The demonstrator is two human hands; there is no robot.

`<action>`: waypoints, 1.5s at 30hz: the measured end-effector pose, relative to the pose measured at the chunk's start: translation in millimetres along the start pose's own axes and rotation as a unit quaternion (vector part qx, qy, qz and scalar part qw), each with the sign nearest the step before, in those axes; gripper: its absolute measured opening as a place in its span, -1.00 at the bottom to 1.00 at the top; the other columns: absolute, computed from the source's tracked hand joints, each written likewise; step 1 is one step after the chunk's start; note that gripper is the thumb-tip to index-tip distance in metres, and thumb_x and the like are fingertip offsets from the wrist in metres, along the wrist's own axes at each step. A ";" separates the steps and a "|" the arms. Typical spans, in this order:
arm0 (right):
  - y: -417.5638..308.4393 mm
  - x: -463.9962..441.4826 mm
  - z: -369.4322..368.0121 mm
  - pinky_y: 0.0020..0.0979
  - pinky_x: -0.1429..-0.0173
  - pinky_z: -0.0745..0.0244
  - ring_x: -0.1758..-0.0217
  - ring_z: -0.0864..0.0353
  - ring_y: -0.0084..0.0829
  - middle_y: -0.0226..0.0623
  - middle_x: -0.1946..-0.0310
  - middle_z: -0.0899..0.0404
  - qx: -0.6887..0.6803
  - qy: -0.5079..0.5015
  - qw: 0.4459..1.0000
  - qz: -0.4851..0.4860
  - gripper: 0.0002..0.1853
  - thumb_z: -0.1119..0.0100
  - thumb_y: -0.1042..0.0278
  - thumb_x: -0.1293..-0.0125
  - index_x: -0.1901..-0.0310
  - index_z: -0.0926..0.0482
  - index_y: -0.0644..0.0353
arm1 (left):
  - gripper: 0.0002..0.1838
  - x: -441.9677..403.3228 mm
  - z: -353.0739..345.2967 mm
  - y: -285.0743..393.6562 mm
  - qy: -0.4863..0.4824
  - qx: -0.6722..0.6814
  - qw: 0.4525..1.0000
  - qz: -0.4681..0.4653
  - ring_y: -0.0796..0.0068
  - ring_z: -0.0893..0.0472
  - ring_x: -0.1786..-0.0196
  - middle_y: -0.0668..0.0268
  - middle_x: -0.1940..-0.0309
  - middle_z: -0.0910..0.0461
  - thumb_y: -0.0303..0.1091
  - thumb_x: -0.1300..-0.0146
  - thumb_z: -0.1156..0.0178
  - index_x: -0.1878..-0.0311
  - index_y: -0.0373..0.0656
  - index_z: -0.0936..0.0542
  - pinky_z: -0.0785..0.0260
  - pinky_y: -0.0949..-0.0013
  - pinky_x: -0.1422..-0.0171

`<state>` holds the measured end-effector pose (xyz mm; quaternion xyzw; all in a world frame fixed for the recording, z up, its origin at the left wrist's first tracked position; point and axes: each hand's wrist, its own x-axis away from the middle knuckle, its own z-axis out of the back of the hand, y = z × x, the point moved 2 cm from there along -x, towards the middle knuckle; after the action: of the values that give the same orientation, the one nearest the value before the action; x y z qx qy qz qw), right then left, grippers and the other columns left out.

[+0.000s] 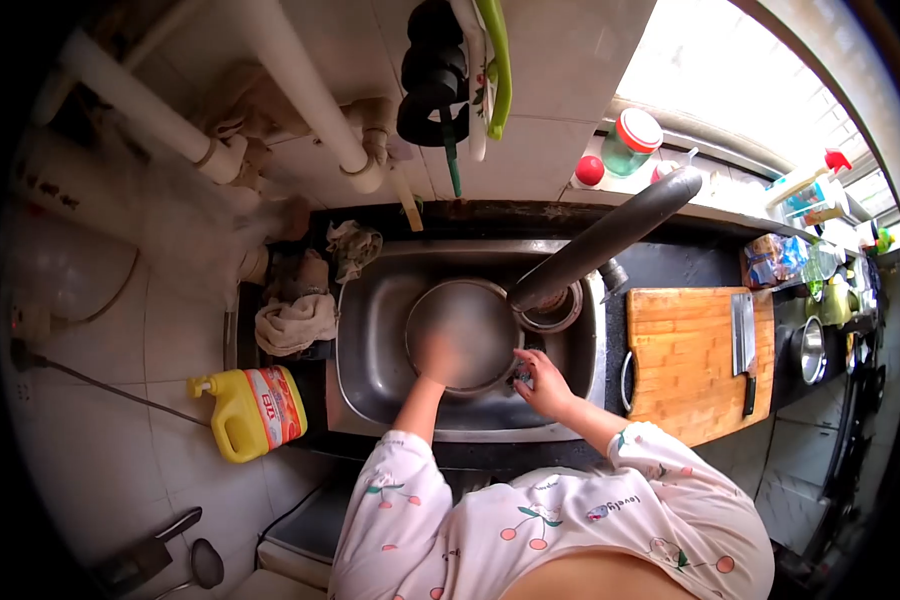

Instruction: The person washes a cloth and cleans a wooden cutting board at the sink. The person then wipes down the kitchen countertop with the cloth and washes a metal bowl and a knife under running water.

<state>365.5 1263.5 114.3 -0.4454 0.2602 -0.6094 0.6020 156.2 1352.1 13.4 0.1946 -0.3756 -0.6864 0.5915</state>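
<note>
Metal pan point(470, 312) seems stiff, probably slippery, so grab its rim point(409, 335); honestly can't tell if left hand point(438, 358) or right hand point(543, 388) is gripping.

The top point(500, 545) is pinkish white, printed with pink cherries point(537, 543), green leaves point(540, 516), dark lettering point(627, 506) reading "lovely" and a small bluish motif point(598, 513). Loose sleeves point(395, 510) leave the forearms point(592, 421) bare; the right hand point(543, 385) is ungloved.
</note>
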 end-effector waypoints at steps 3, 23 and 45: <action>-17.1 -31.3 -8.2 -0.31 -0.02 -0.40 0.00 -0.45 -0.13 -0.03 0.01 -0.33 0.090 -0.038 0.995 0.016 -0.48 -0.15 0.52 0.03 -0.06 -0.33 0.17 | -0.68 6.5 13.1 11.4 0.041 0.062 0.997 -0.028 0.24 -0.46 0.02 0.16 0.08 -0.49 -0.26 -0.20 -0.03 0.02 -0.18 -0.46 -0.33 0.28 -0.05; -41.4 -12.1 57.1 -0.28 -0.11 -0.34 -0.12 -0.35 -0.08 -0.03 -0.18 -0.19 0.012 -0.059 0.998 -0.009 -0.38 -0.10 0.52 0.11 -0.13 -0.30 0.24 | -0.79 -30.2 -35.3 116.9 -0.017 0.498 0.865 0.068 0.65 -0.45 0.20 0.36 0.28 -0.49 -0.26 -0.32 0.08 0.17 -0.19 -0.43 -0.31 0.55 0.11; 6.9 -110.2 -94.8 -0.23 0.06 -0.42 0.16 -0.52 -0.04 0.11 0.11 -0.42 0.113 -0.118 0.985 -0.064 -0.29 -0.29 0.17 0.17 -0.12 -0.31 0.09 | -0.16 25.8 -18.8 -24.2 -0.089 0.688 0.606 0.389 0.17 -0.21 -0.23 0.26 -0.20 -0.22 0.42 -0.05 0.15 -0.25 0.01 -0.17 -0.10 -0.13 -0.17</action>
<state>274.4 1348.2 38.7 -0.4591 0.0883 -0.6155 0.6345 147.7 1322.4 -12.1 0.3176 -0.8284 0.0549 0.4582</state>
